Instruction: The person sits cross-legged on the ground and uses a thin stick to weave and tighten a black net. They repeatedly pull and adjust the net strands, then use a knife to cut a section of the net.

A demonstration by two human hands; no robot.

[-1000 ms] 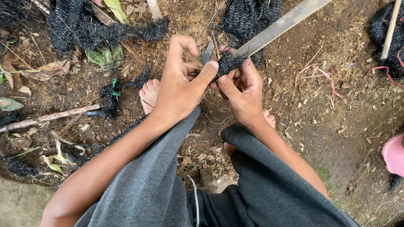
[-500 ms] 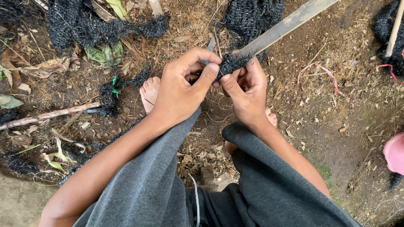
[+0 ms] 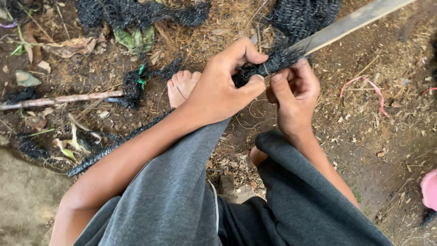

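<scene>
Above the bare foot (image 3: 182,86) on littered ground: left hand (image 3: 223,86), open a second ago, fingers now curled shut onto black netting bunch (image 3: 273,64) at long flat blade (image 3: 346,25); right hand (image 3: 293,95) still clenched on same bunch, so both hands grip it.

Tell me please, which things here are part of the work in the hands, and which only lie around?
In the work:
- left hand
- right hand
- black netting bunch pinched between both
- flat wooden slat running into the bunch

Lying about:
- thin stick
- pink string
- dry leaves
- loose black netting
</scene>
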